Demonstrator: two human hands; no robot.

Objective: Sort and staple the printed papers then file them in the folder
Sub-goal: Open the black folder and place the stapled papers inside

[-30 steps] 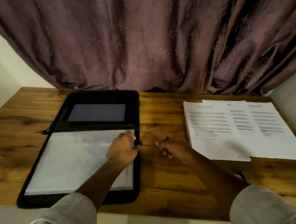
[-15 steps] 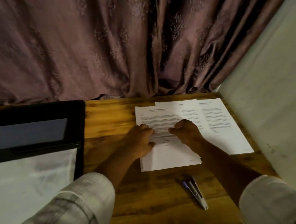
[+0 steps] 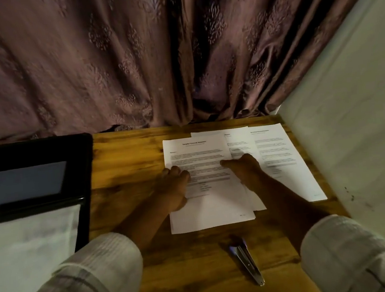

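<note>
Printed papers (image 3: 241, 140) lie fanned in three overlapping lots at centre right of the frame, on the wooden table (image 3: 129, 166), none of them stapled or filed as far as can be seen. A second ago the left hand was on the folder and the right was curled on bare wood; both have since come across to the papers and now sit at either side of the front sheet (image 3: 199, 154). The left hand (image 3: 177, 188) has bent fingers resting on that sheet's left edge, and whether any are tucked beneath it cannot be told. The right hand (image 3: 246, 168) lays its thumb across the sheet's right edge with the fingers hidden behind, apparently pinching it. I read this as the start of sorting: the front sheet is about to be lifted or squared against the others. The open black folder (image 3: 89, 168) waits at the left edge of the frame, its pale inner pocket (image 3: 29, 234) facing up, well apart from the papers. A stapler (image 3: 246, 261) lies at lower centre, just below the front sheet, untouched. The wall (image 3: 348, 105) crowds the rightmost sheet, and the curtain (image 3: 130, 57) hangs close behind, so there is little room to spread piles.
</note>
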